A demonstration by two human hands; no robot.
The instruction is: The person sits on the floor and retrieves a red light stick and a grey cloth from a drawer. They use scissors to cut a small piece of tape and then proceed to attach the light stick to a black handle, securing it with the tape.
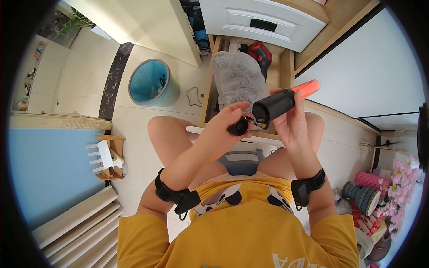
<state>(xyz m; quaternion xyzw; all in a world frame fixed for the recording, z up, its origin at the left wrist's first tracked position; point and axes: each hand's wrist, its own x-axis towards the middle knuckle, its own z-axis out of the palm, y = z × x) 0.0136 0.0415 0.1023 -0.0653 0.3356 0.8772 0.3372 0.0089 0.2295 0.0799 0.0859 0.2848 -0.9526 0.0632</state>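
Note:
In front of my lap, my right hand (288,129) is wrapped round a black flashlight (273,107) with an orange-red cone (308,89) on its far end. The flashlight is tilted, its near end facing my left hand. Pinched in my left hand (221,127) is a short black round end cap (239,127), close to that near end. A thin curved piece shows between cap and flashlight; whether it joins them I cannot tell. Beneath both hands, an open wooden drawer (209,87) holds a folded grey plush cloth (239,73) and a red-and-black tool (260,54).
A blue-lined bin (149,82) stands left of the drawer, with a thin bent loop (193,96) on the floor between. A white closed drawer (263,20) is beyond. A white router (105,155) is far left; a drum (364,197) and pink flowers (399,192) are at right.

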